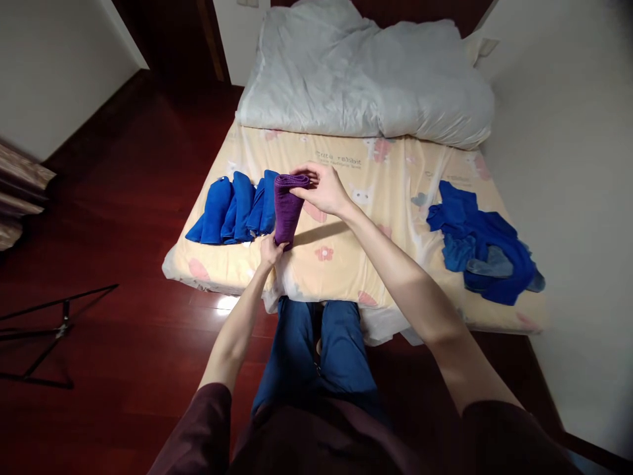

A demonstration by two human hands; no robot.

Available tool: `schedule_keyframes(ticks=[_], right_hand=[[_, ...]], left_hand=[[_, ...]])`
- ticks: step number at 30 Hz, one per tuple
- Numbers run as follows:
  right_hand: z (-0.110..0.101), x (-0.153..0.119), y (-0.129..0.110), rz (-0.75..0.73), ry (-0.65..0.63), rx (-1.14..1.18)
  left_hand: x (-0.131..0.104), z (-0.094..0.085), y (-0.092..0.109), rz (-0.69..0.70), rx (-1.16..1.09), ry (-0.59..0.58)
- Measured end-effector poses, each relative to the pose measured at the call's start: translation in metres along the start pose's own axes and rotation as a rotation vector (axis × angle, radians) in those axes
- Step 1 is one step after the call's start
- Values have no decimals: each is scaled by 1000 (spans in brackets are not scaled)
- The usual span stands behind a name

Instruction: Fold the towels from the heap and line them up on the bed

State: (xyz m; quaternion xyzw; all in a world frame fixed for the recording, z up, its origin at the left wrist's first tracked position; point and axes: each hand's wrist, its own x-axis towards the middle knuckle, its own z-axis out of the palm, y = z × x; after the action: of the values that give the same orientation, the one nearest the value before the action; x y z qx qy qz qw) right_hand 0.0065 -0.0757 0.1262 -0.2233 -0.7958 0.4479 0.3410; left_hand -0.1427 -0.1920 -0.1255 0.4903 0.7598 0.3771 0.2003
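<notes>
A folded purple cloth [287, 210] is held upright above the bed, just right of a row of folded blue cloths [242, 206]. My left hand [271, 251] grips its lower end. At its upper end, my right hand [320, 189] has the thumb in front and the fingers behind the folded edge. The blue cloths lean close together on the left side of the bed. A loose, crumpled heap of blue clothing [482, 241] lies on the right side, with a grey-blue piece on it.
A yellow patterned sheet [341, 264] covers the bed. Across its far end lies a bulky pale grey quilt [370, 79]. Black stand legs [62, 330] are on the dark red floor at the left, and a wall [573, 198] rises at the right.
</notes>
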Motion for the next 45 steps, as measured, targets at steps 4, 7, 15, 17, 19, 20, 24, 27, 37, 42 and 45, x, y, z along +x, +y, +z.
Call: schedule_keyframes(ticks=[4, 7, 15, 17, 19, 20, 24, 27, 37, 42, 45], right_hand=[[1, -3, 1, 16, 14, 13], [-1, -3, 1, 23, 14, 16], [2, -2, 14, 15, -13, 5], [3, -1, 14, 11, -27, -12], [-1, 1, 10, -8, -13, -50], [-6, 1, 7, -20, 16, -74], [-36, -31, 9, -22, 284, -106], [-40, -114, 30, 80, 560, -46], [104, -527, 28, 1107, 382, -396], [113, -534, 30, 1028, 355, -524], [112, -520, 36, 1003, 345, -582]], left_hand=[[0, -3, 3, -3, 32, -42], [0, -5, 6, -18, 36, -42], [0, -4, 4, -49, -15, -57], [1, -6, 7, -46, -36, -41], [-5, -9, 15, -36, -43, 67], [-14, -11, 21, -40, -39, 154], [-107, -10, 42, -131, -11, 356], [-218, 3, 44, -57, -1, 40], [-303, 23, 48, 522, 280, -862], [-189, 22, 98, 709, 366, -727], [-111, 33, 132, 717, 464, -584]])
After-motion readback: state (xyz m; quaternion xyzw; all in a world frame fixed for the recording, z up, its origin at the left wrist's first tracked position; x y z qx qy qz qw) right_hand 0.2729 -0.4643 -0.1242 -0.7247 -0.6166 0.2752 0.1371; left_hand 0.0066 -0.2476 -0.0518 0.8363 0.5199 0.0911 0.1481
